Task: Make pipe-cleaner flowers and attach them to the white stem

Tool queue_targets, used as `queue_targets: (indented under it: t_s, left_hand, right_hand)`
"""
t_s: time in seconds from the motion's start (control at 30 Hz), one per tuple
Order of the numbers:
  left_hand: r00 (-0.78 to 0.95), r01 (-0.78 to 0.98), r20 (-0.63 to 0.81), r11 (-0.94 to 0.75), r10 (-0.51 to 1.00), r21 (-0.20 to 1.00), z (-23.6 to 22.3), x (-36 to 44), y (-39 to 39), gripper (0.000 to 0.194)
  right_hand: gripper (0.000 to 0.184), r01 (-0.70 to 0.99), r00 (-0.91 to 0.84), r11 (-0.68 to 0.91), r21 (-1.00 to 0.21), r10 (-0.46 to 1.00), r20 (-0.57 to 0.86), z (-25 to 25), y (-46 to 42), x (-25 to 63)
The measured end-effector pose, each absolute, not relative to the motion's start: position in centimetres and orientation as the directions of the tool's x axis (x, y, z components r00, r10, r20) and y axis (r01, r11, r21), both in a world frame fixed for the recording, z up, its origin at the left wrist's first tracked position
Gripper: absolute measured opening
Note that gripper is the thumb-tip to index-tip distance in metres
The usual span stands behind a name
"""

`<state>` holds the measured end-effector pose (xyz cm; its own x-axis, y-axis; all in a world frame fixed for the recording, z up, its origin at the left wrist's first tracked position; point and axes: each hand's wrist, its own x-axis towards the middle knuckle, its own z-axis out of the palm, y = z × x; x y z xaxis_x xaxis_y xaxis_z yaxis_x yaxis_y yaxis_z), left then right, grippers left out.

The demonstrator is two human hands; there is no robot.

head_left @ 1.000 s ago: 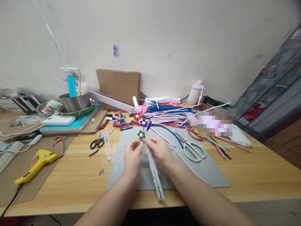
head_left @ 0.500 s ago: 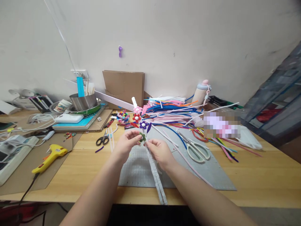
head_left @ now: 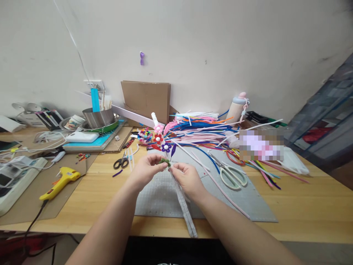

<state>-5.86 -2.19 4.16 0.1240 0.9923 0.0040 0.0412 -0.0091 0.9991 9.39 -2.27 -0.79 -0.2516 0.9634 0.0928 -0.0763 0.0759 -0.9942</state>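
Between finger and thumb, my left hand (head_left: 150, 169) pinches a small green fuzzy flower (head_left: 165, 161). My right hand (head_left: 187, 178) is closed around a long whitish-grey wrapped stem (head_left: 184, 206), right beside the green flower. The stem slants from the table's front edge up and away to a white tip (head_left: 154, 118). Along its upper part sit a pink flower (head_left: 158, 129), a red flower (head_left: 158, 138) and a purple flower (head_left: 166, 147), with a purple leaf (head_left: 173, 150) to the right and a red leaf (head_left: 156, 147) to the left. Fingers partly cover the green flower.
A grey cutting mat (head_left: 157, 198) lies under my hands. Green-handled scissors (head_left: 231, 176) rest on it at right; black scissors (head_left: 121, 162) lie left. Behind is a heap of coloured pipe cleaners (head_left: 204, 129). A yellow glue gun (head_left: 59, 182) with its cord is far left.
The green flower has turned from facing me to a flatter, edge-on tilt in my left fingers. The stem's flowered end has shifted slightly left. My right hand keeps its hold.
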Motion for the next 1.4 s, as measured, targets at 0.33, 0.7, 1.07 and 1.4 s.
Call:
queue_targets:
  t_s: [0.33, 0.7, 1.07, 1.4]
  left_hand:
    - [0.051, 0.065, -0.042, 0.039, 0.998, 0.997, 4.2, -5.6, -2.3, 0.019]
    - [-0.016, -0.094, -0.147, 0.145, 0.989, 0.985, 2.9, -5.1, -1.5, 0.025]
    - [0.056, -0.102, -0.108, 0.113, 0.993, 0.988, 3.3, -5.6, -1.5, 0.024]
    - [-0.171, -0.212, -0.145, 0.108, 0.975, 0.971, 3.0, -5.5, -1.2, 0.037]
  right_hand:
    - [0.027, -0.01, -0.234, 0.146, -0.989, 0.961, 0.144, -0.4, -2.6, 9.4]
    - [0.025, -0.019, -0.195, 0.158, -0.987, 0.968, 0.159, -0.3, -2.5, 9.5]
    - [0.025, -0.127, -0.229, 0.061, -0.99, 0.969, 0.089, -1.0, -2.2, 9.3]
    - [0.027, -0.14, -0.22, 0.045, -0.989, 0.973, 0.075, -1.1, -1.9, 9.4]
